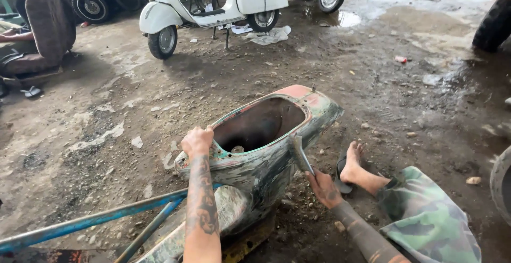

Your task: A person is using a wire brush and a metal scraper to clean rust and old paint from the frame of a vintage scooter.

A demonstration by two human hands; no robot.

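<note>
Left hand grips the rim of the rusted, partly stripped scooter body shell; right hand holds a flat metal scraper against its flank, where patchy paint remains.

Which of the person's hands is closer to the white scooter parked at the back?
The left. The left hand grips the rim of the worn, paint-stripped scooter body, on the side toward the white scooter. The right hand holds a grey metal scraper lower down, farther away.
</note>
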